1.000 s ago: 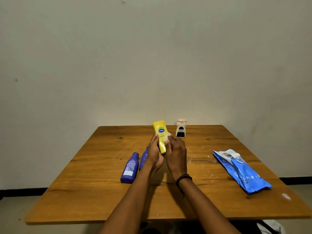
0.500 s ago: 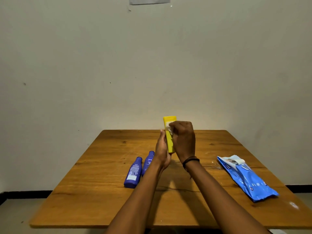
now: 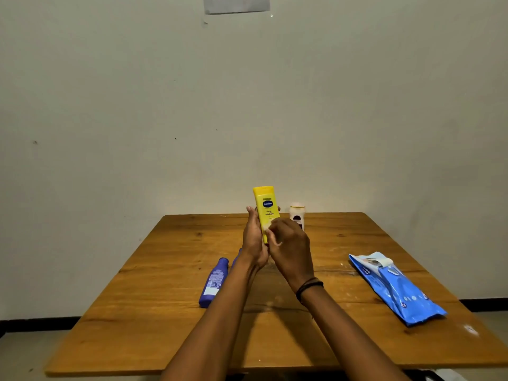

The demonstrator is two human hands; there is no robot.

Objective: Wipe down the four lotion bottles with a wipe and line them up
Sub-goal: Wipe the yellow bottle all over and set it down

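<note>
My left hand [image 3: 254,237] grips a yellow lotion bottle [image 3: 266,207] upright above the wooden table [image 3: 154,320], label facing me. My right hand [image 3: 290,246] presses a small white wipe [image 3: 266,227] against the bottle's lower front; the wipe is mostly hidden by the fingers. A blue bottle [image 3: 214,283] lies on its side left of my left arm. A second blue bottle [image 3: 236,259] lies beside it, almost wholly hidden behind my left wrist. A small white bottle with a dark label [image 3: 297,214] stands upright at the far edge.
A blue pack of wipes [image 3: 395,288] lies on the right side of the table with its flap peeled back. A paper sheet [image 3: 236,4] is stuck high on the wall behind. The floor shows below the table's edges.
The yellow bottle has turned so its label faces me again. My right hand has slid with the wipe from the bottle's top down to its lower part.
</note>
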